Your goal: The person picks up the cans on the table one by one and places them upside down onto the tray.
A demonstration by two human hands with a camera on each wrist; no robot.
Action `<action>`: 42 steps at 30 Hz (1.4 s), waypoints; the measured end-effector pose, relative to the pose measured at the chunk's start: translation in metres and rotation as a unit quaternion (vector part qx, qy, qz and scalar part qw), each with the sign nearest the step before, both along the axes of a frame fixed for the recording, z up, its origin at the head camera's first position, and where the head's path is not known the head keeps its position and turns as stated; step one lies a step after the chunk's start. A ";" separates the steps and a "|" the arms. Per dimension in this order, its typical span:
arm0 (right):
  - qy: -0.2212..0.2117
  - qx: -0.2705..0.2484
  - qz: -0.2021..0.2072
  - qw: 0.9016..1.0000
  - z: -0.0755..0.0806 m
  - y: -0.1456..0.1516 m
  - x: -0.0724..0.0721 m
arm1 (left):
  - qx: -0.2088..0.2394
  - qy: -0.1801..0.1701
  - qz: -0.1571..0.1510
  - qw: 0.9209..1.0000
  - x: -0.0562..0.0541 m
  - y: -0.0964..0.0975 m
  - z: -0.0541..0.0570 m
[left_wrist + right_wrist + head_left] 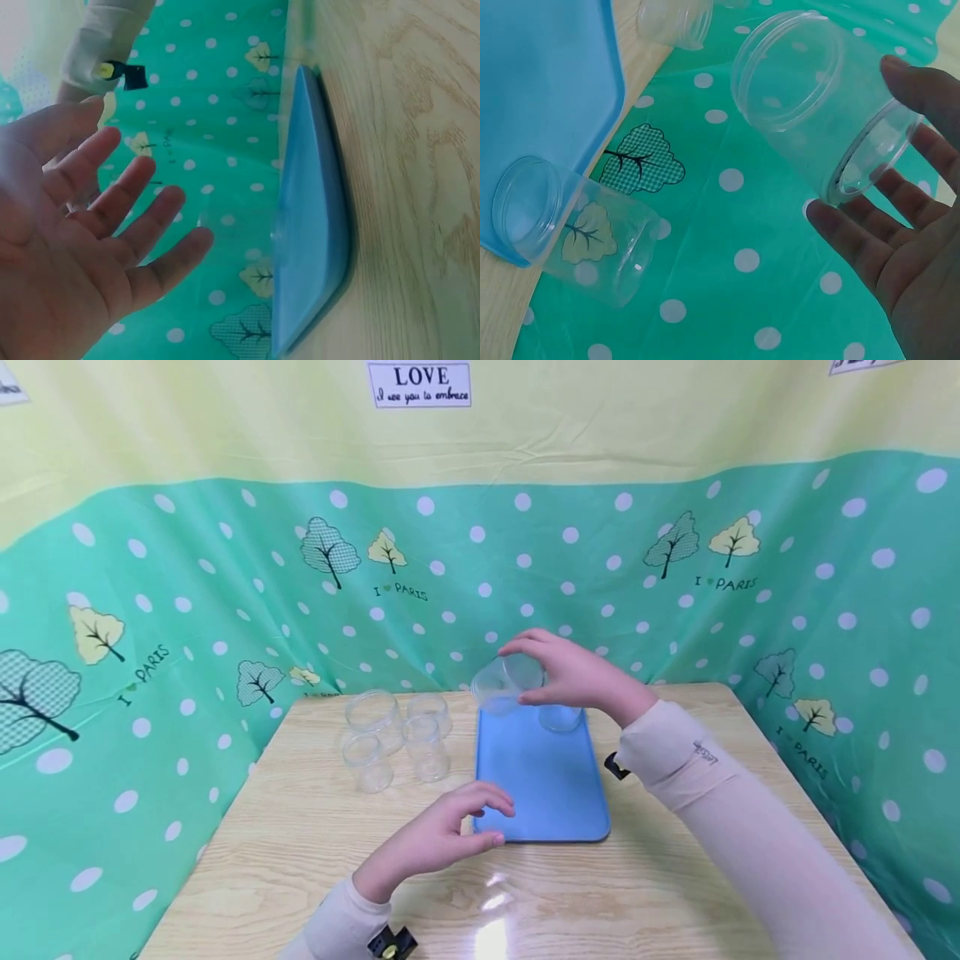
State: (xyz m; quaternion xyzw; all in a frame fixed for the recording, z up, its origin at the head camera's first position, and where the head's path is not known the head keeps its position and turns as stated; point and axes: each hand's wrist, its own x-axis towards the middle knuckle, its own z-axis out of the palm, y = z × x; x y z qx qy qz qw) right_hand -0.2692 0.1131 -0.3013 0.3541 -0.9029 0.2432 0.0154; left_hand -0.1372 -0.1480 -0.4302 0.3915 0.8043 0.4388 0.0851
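Blue is the tray (536, 772), which lies flat on the pale wooden table (281, 860). Above the far left part of the tray, the right hand (568, 675) grips a clear jar (491, 687); its thumb and fingers are placed around the base end. This jar is tilted, and its ringed mouth points away from the palm. A second jar (560, 719), also transparent, stands on the tray near its far right corner. The left hand (446, 829) is open, with the fingers apart and slightly bent, and it hovers beside the near left corner of the tray. To the left of the tray there are four more clear vessels: a large one (372, 720), a wide one (435, 715), a tall slim one (430, 755) and a smaller slim one (371, 767). Behind the tray hangs a green and yellow cloth (457, 539) with white dots and printed trees.
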 end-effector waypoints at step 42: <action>-0.001 0.249 0.008 0.969 -0.053 -0.066 -0.068 | -0.153 0.094 -0.072 0.981 0.000 -0.003 -0.002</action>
